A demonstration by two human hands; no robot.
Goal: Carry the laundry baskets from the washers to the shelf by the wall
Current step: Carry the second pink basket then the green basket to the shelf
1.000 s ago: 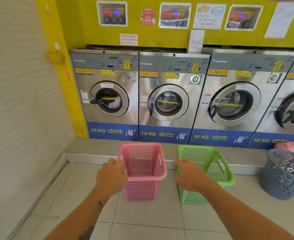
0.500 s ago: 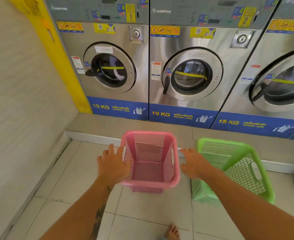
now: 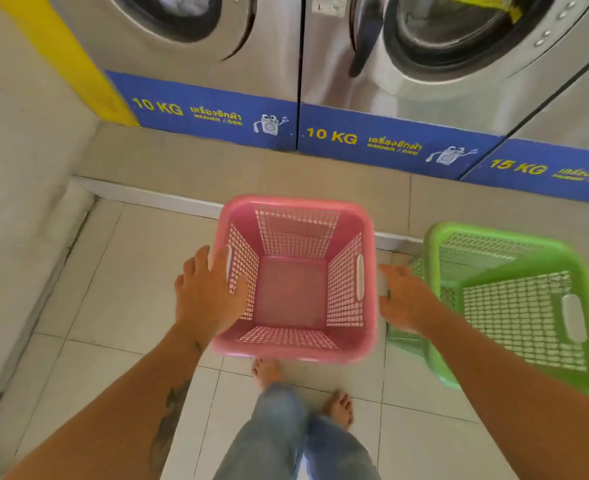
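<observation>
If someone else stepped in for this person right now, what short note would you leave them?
Left hand: on the left rim of the pink basket, thumb inside; grip not closed.
Right hand: open, in the gap between the pink basket and the green basket, holding nothing.
Both baskets are empty and sit on the tiled floor in front of the washers.
Done: nothing carried.
Left: lift both baskets and take them to the shelf, which is out of view.

Pale square floor tiles (image 3: 140, 271) with thin grout lines, a raised beige step (image 3: 189, 161) under steel front-loading washers (image 3: 196, 53) with blue "10 KG" and "15 KG" base panels, a yellow corner strip (image 3: 68, 53), a ribbed off-white left wall (image 3: 19, 133).
</observation>
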